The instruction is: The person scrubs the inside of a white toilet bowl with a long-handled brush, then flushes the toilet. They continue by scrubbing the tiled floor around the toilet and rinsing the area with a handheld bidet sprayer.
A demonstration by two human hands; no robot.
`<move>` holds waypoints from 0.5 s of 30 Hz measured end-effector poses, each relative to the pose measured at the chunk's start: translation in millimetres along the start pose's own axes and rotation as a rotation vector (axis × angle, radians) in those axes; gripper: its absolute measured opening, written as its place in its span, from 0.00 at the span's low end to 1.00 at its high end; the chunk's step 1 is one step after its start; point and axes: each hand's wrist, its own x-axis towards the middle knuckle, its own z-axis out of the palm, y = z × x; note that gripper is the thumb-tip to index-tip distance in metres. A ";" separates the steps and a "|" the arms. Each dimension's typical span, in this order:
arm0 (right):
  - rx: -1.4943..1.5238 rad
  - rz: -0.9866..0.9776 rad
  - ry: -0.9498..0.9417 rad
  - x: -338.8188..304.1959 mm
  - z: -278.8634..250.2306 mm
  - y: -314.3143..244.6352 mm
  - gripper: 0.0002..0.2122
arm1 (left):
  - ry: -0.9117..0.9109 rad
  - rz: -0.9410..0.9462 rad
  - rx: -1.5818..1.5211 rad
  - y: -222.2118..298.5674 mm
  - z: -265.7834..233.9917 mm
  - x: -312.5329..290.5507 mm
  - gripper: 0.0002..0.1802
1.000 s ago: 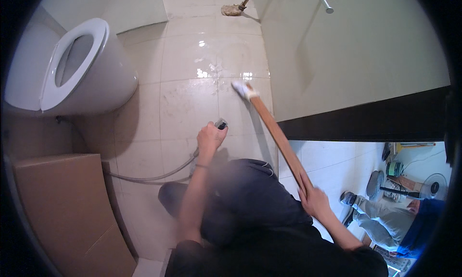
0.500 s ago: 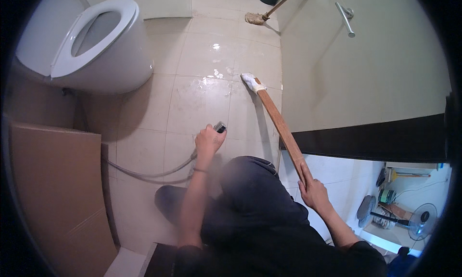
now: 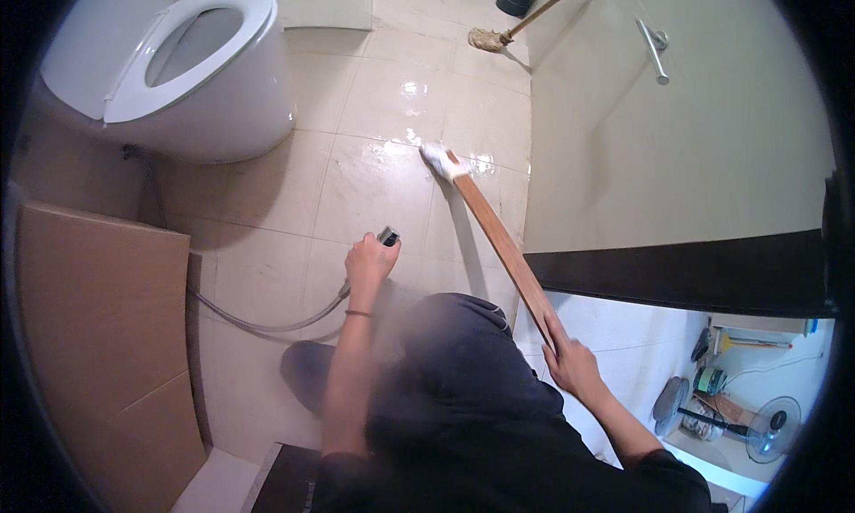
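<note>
My left hand (image 3: 370, 262) is closed round a handheld sprayer (image 3: 388, 236), whose grey hose (image 3: 267, 326) curves away to the left across the floor. My right hand (image 3: 573, 367) grips the lower end of a long flat wooden stick (image 3: 503, 246). White cloth or similar wrapping (image 3: 438, 160) covers the stick's far end, just over or on the tiled floor (image 3: 378, 188); whether it touches cannot be told. Wet, shiny patches lie on the tiles around that end.
A white toilet (image 3: 214, 112) stands far left, with a large cardboard sheet (image 3: 107, 326) nearer on that side. At the right is a door (image 3: 677, 157) with a metal handle (image 3: 655, 52). A mop (image 3: 489, 39) leans at the back. Beyond the door stands a fan (image 3: 773, 430).
The wrapped end of the stick has moved left over the wet tiles. My left hand with the sprayer has shifted slightly left, and the view has shifted a little.
</note>
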 end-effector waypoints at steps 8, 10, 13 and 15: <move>0.028 -0.094 0.256 229.8 -40.5 -76.2 0.33 | 0.015 0.060 0.007 1.4 7.0 2.9 0.31; 0.087 -0.111 0.267 247.2 -28.8 -90.6 0.34 | 0.018 0.022 0.021 -2.0 5.8 -0.4 0.31; 0.077 -0.171 0.248 180.4 0.0 -72.9 0.36 | 0.046 -0.030 0.000 -8.2 0.9 -3.1 0.31; 0.017 -0.077 0.067 108.1 6.2 -42.7 0.36 | 0.029 -0.067 0.014 -11.6 -2.2 -3.6 0.30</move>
